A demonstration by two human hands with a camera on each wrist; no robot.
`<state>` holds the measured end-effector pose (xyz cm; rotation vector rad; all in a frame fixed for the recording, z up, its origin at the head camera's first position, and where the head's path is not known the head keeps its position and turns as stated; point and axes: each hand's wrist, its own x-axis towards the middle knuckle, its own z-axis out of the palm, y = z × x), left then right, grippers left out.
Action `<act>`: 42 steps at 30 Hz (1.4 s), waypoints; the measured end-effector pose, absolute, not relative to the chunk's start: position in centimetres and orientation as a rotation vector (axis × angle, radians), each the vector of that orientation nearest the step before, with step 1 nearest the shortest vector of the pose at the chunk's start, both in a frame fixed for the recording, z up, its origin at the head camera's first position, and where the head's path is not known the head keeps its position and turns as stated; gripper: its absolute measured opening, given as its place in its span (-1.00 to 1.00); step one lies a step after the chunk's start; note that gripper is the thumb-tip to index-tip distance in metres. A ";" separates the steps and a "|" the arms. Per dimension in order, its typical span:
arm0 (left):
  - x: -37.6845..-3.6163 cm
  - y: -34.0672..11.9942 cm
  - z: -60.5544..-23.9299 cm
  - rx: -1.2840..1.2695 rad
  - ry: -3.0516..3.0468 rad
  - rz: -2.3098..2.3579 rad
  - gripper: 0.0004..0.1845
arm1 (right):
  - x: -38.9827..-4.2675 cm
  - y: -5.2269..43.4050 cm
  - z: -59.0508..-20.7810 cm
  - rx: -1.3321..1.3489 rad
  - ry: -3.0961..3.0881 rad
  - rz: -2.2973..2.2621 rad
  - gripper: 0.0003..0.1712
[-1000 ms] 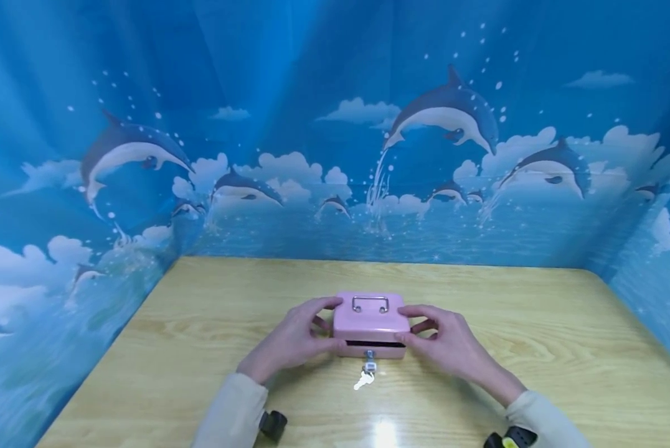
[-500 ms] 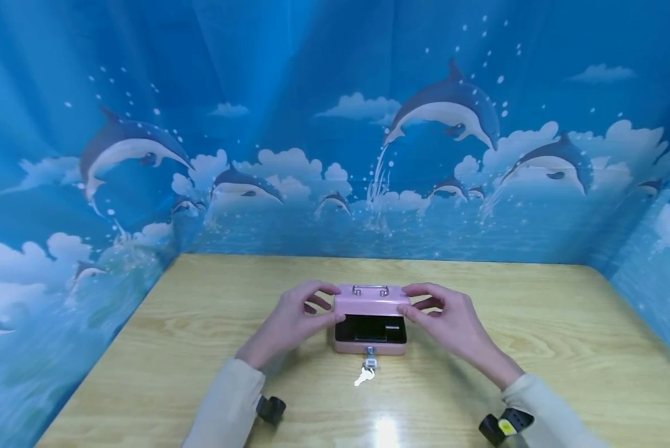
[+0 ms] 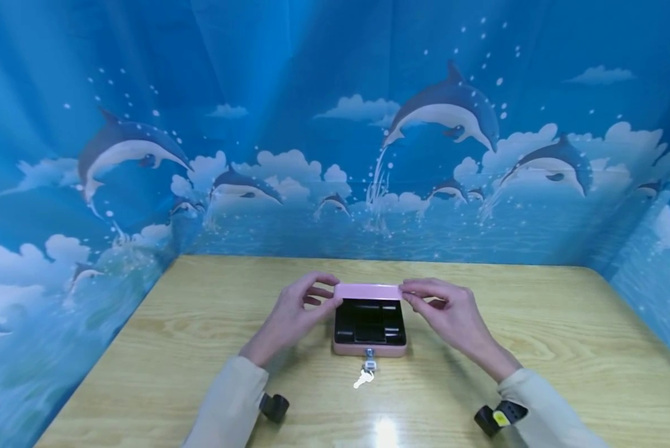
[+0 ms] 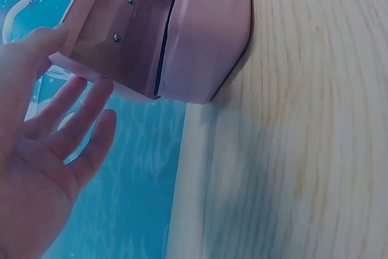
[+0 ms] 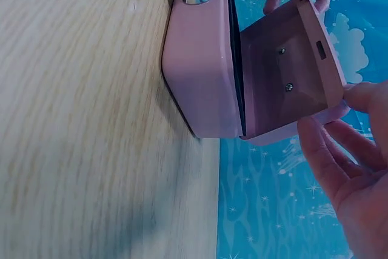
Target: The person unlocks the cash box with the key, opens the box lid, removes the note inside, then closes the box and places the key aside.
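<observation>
Box (image 3: pixel 370 348) sitting mid-table (image 3: pixel 200 336), lid (image 3: pixel 367 291) swung up to about upright, black tray (image 3: pixel 370 322) inside showing. Key (image 3: pixel 364 377) left in the lock at 6 o'clock of the box. So opening looks pretty much done, maybe just tipping the lid fully back left.

Left hand (image 3: pixel 290 320) at 9 o'clock of the lid, thumb and fingertips pinching its corner. Right hand (image 3: pixel 452 320) at 3 o'clock, same pinch on the other corner. Both wrists low, forearms angled in from 6 o'clock.
</observation>
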<state>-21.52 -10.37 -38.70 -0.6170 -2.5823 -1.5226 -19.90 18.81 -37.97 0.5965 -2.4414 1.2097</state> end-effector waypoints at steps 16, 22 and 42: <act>-21.7 -10.3 -39.0 -0.739 -2.501 -1.392 -0.63 | -20.4 18.7 -38.5 0.609 -2.471 1.142 -0.62; -21.7 -10.5 -39.4 -0.743 -2.533 -1.396 -0.46 | -20.5 18.6 -38.6 0.616 -2.519 1.131 -0.50; -21.9 -10.2 -39.3 -0.618 -2.773 -1.364 -0.03 | -21.3 18.4 -38.7 0.612 -2.711 1.146 -0.06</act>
